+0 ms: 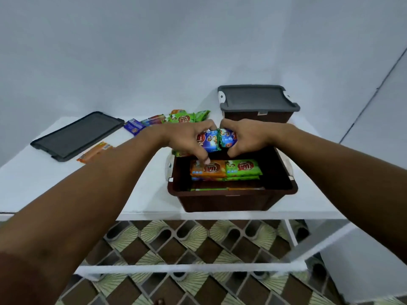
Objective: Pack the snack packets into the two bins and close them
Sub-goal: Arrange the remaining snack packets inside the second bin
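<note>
Packets [211,139] in blue film, one gripped in the curled left hand [187,137] and one in the curled right hand [246,137] just above the open bin [231,200], look light, crushable and slippery, so a hold across the flat faces suits best.

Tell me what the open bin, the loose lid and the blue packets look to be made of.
Open bin: likely moulded plastic, dark brown, faint sheen along its smooth rim. Loose lid: probably plastic too, dark grey, matte, moulded raised edge. Blue packets: seemingly thin printed film, glossy, highlights on creased faces.
</note>
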